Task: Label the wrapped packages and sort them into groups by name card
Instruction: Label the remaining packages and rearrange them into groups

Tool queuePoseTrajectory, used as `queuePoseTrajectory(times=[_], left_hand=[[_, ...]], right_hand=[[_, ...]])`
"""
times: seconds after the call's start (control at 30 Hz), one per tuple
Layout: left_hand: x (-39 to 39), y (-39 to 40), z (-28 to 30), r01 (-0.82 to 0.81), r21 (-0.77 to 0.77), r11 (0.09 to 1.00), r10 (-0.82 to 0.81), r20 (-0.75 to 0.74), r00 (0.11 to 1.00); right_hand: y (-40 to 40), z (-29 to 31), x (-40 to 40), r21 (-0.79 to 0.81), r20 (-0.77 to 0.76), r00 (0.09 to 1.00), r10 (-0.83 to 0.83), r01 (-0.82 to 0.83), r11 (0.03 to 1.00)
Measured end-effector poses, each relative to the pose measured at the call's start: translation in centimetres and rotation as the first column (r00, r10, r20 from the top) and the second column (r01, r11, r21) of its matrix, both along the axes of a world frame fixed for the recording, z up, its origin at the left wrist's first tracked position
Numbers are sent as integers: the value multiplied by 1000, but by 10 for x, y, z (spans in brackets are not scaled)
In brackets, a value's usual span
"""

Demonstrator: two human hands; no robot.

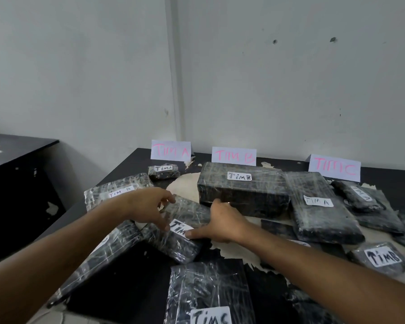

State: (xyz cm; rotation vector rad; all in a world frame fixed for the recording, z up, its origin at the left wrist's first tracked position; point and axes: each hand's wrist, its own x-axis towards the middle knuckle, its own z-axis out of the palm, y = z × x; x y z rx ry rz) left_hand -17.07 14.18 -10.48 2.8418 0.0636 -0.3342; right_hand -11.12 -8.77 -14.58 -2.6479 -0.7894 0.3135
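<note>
A black wrapped package point(173, 228) with a white label beginning "Tim" is held at the middle of the worn dark table point(131, 160), lying tilted over other wrapped packages. It is touched from the left by the left hand point(150, 206), whose fingers are spread and loosely curved over its top edge, and from the right by the right hand point(220, 223), whose thumb is pressed flat beside the label while its fingers are curled at the far edge; whether a firm grip is made cannot be told. Three name cards are stood along the wall: "TIM A" point(170, 150), "TIM B" point(233, 155) and "TIM C" point(334, 167). A large box labelled "Tim B" point(243, 190) is set just before the middle card, and a small package labelled "Tim A" point(163, 171) before the left card.
</note>
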Motion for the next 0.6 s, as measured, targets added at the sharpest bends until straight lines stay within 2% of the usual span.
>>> queuePoseTrajectory(times=[0.1, 0.2, 0.3, 0.47, 0.6], left_hand=[[-11, 8, -15, 34, -62, 997, -31, 44, 999], [-19, 13, -34, 34, -168, 985, -2, 188, 982], [-19, 13, -45, 34, -185, 982, 32, 338, 941], [-18, 11, -51, 46, -220, 975, 61, 458, 887], [-22, 7, -51, 45, -288, 957, 123, 539, 833]], right_hand=[[-3, -3, 0, 63, 9, 999, -31, 30, 998], [-6, -5, -1, 111, 30, 998, -54, 50, 993], [-6, -5, -3, 184, 19, 997, -79, 75, 980], [-5, -1, -7, 279, 5, 997, -77, 73, 958], [-8, 5, -7, 417, -15, 999, -32, 36, 908]])
